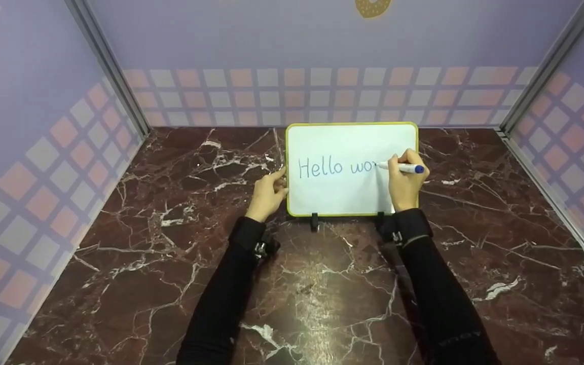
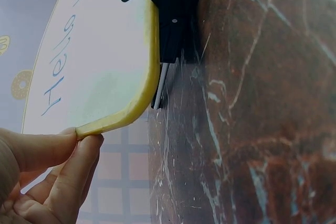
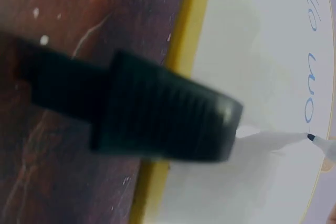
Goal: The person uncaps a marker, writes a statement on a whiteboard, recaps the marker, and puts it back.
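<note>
A whiteboard (image 1: 342,195) with a yellow frame leans upright on a black stand (image 2: 176,22). Blue handwriting (image 1: 320,167) on it reads "Hello wo", with part of another letter at the pen. My left hand (image 1: 267,195) pinches the board's left edge between thumb and fingers, as the left wrist view shows. My right hand (image 1: 406,182) grips a white marker (image 1: 404,167) with a blue end. Its dark tip (image 3: 311,137) is at the board's surface just after the "o". In the right wrist view only a sliver of that hand shows at the right edge.
The board stands on a dark red marbled table (image 1: 170,284) near its back edge. Lilac panels with pink and white squares (image 1: 211,96) wall in the back and both sides. Black hooks of the stand (image 1: 315,222) jut out below the board's front edge.
</note>
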Demonstrator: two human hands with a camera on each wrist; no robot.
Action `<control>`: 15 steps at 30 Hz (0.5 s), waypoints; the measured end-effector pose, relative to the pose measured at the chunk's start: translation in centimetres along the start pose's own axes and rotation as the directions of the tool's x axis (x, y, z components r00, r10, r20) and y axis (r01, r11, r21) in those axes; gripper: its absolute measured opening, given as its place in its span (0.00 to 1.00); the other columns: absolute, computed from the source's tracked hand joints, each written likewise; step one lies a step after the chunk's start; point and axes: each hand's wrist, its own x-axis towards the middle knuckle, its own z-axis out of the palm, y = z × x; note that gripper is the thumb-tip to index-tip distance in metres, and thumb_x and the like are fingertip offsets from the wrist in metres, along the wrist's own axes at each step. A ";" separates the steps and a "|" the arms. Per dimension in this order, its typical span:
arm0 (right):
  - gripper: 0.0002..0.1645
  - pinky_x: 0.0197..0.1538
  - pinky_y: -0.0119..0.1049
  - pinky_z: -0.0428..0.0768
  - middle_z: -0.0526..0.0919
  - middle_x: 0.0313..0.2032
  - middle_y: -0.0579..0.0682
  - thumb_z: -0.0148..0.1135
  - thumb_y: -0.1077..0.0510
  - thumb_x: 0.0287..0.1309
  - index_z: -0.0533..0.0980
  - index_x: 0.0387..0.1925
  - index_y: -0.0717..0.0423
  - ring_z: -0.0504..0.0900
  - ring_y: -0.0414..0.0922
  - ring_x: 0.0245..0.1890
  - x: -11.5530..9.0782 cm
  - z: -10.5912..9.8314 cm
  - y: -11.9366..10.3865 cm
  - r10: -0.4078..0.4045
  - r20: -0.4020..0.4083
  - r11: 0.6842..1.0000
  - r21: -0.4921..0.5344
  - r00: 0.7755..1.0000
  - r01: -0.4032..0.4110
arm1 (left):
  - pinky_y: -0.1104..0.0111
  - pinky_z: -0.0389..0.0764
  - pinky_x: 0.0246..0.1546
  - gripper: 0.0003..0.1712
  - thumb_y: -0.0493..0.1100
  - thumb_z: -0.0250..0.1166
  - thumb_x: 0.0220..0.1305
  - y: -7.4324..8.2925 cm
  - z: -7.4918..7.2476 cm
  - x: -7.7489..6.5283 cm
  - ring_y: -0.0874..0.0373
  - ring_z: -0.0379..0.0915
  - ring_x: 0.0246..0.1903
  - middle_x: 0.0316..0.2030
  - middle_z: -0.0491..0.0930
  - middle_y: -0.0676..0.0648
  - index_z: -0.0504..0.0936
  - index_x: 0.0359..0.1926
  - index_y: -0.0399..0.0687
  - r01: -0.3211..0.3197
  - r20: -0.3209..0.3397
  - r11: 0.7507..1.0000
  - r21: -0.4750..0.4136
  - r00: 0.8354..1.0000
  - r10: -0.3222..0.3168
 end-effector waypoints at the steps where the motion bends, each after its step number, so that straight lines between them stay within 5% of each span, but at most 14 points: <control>1: 0.19 0.26 0.24 0.55 0.59 0.15 0.46 0.55 0.79 0.50 0.58 0.13 0.70 0.56 0.30 0.18 0.0 -0.1 0.0 -0.005 -0.001 1.000 -0.011 1.000 0.005 | 0.60 0.85 0.43 0.32 0.28 0.64 0.62 0.0 0.0 0.0 0.45 0.84 0.42 0.45 0.85 0.34 0.70 0.68 0.38 0.002 0.004 1.000 0.001 1.000 -0.002; 15: 0.18 0.28 0.25 0.55 0.58 0.17 0.46 0.55 0.77 0.53 0.58 0.16 0.72 0.55 0.30 0.19 0.2 -0.1 -0.1 0.004 -0.007 1.000 0.007 1.000 -0.004 | 0.59 0.85 0.43 0.31 0.27 0.63 0.62 0.0 0.0 0.0 0.44 0.84 0.42 0.44 0.85 0.34 0.71 0.67 0.36 0.003 -0.001 1.000 -0.004 1.000 -0.003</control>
